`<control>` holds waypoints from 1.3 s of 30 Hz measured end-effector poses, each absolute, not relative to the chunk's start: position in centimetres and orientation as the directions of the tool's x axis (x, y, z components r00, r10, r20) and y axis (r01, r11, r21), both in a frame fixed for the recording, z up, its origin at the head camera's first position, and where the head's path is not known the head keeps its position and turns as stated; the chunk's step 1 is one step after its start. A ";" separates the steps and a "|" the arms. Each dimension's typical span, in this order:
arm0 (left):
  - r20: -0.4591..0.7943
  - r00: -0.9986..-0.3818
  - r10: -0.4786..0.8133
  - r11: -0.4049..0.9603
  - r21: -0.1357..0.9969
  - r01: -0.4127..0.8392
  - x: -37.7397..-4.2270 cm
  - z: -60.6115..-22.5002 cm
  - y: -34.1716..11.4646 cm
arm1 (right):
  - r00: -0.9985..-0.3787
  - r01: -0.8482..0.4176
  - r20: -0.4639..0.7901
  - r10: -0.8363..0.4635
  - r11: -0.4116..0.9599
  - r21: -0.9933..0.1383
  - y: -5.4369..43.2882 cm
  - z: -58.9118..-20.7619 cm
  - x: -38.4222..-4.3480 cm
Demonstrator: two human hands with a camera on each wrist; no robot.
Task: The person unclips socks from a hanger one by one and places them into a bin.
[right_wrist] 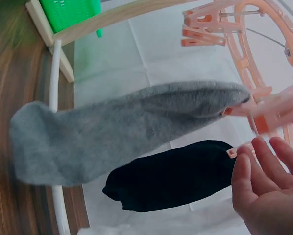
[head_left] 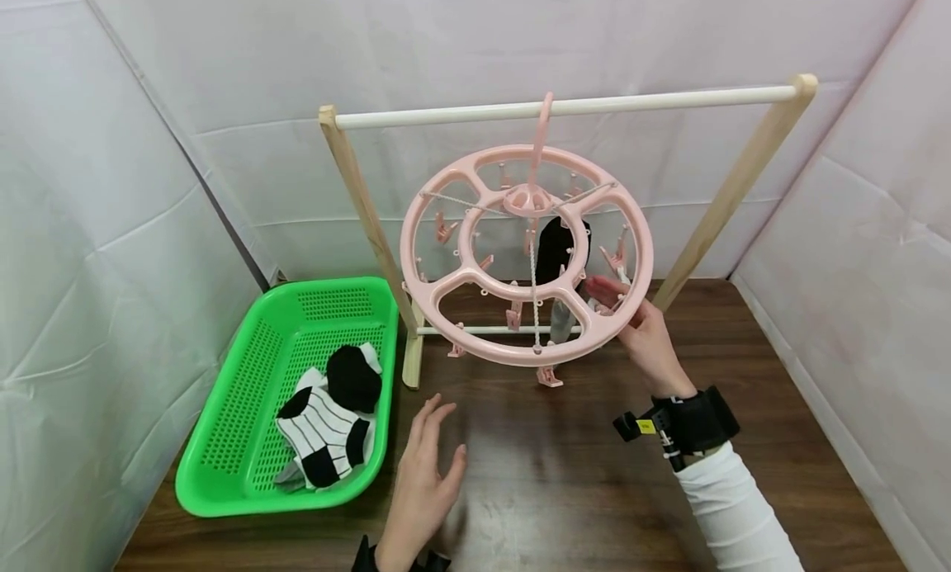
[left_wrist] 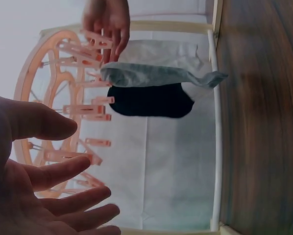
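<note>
A round pink clip hanger [head_left: 639,242] hangs by its hook from a white rod. Clipped to it are a black sock [right_wrist: 176,176] and a grey sock [right_wrist: 112,127], side by side. My right hand [head_left: 646,341] reaches under the hanger's right rim, loosely bent fingers beside a pink clip [right_wrist: 279,110] at the grey sock's upper end. Over the table between basket and hanger, my left hand [head_left: 423,481] holds nothing, its fingers spread apart. In the left wrist view, that left hand [left_wrist: 53,181] overlaps the hanger's lower clips.
A green basket [head_left: 215,390] on the left holds several socks, including a white one with black stripes [head_left: 327,436] and a black one [head_left: 352,378]. Wooden posts [head_left: 731,192] carry the white rod [head_left: 669,101] over the brown table [head_left: 550,473]. White curtains [head_left: 119,184] surround it.
</note>
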State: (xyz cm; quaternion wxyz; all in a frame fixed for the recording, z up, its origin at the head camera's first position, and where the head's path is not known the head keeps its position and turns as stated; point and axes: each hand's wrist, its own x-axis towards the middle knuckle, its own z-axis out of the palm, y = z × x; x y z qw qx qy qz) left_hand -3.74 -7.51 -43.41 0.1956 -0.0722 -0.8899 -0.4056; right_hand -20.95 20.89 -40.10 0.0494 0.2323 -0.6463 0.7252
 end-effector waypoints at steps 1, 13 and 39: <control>0.402 -0.915 -0.025 0.659 0.696 0.287 -3.7 -43.5 -7.4 | -0.889 -0.368 0.400 -0.224 -0.173 -0.914 20.7 -40.1 -21.1; 0.310 -0.951 0.002 0.632 0.736 0.242 -3.4 -43.7 -7.0 | -0.808 -0.323 0.431 -0.402 -0.309 -0.895 19.0 -39.7 -23.1; 0.328 -0.944 0.014 0.627 0.733 0.264 -3.0 -44.4 -6.9 | -0.798 -0.359 0.476 -0.370 -0.342 -0.868 16.0 -36.3 -19.7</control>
